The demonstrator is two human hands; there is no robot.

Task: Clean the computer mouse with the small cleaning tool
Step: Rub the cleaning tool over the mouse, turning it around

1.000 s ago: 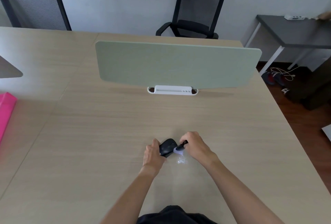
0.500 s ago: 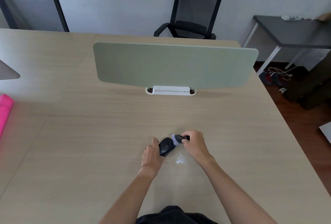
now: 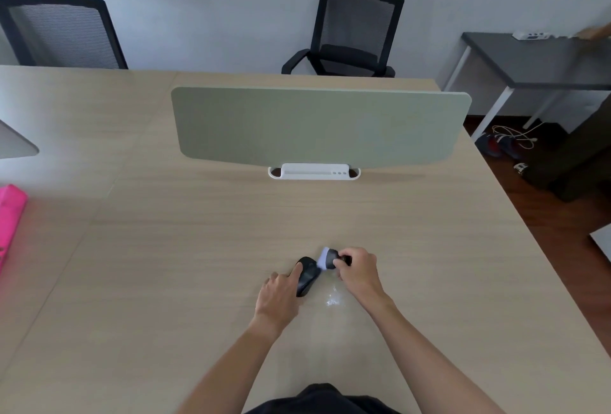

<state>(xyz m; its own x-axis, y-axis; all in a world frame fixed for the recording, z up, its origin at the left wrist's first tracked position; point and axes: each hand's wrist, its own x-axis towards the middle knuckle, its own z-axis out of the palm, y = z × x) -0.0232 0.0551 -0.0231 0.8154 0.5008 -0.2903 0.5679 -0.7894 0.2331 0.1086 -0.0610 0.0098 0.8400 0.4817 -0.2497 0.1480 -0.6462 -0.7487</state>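
Low in the frame, just right of centre, the left hand [image 3: 279, 294] steadies the black computer mouse [image 3: 306, 276] on the tabletop [image 3: 165, 281], forefinger stretched along its upper left flank; whether the other fingers curl round the body is hard to tell. Touching the mouse's upper right end is the small cleaning tool [image 3: 327, 258], its pale head against the shell and its dark handle pinched in the right hand [image 3: 358, 269], whose grip is closed tight round it. The mouse's long axis runs from lower left to upper right, so I judge the next stroke should follow it. A shiny patch [image 3: 334, 297] below the right hand is unclear. Farther up stands a green divider [image 3: 317, 125].
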